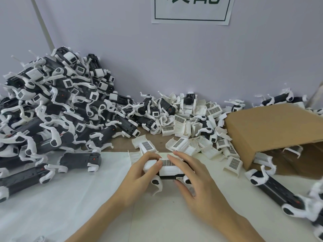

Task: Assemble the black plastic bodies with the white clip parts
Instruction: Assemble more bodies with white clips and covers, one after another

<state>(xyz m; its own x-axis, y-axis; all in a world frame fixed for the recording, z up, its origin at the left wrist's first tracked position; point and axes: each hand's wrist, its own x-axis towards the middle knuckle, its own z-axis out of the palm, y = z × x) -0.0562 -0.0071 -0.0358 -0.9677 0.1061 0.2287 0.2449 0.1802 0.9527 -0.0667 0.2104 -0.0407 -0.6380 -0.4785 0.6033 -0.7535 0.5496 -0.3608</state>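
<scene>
A black plastic body (172,177) with white legs lies on the white mat in front of me. A white clip part (168,167) with a dotted grille sits on top of it. My left hand (139,175) grips the left end of this piece, thumb on the white clip. My right hand (194,177) curls round its right end, fingers over the top and thumb at the front edge. Both hands hide most of the black body. Loose white clip parts (192,135) lie in a heap just behind.
A tall heap of black-and-white bodies (57,109) fills the left. A tipped cardboard box (272,131) lies at the right, with more bodies (277,193) in front of it. A wall with a paper sign (191,10) stands behind.
</scene>
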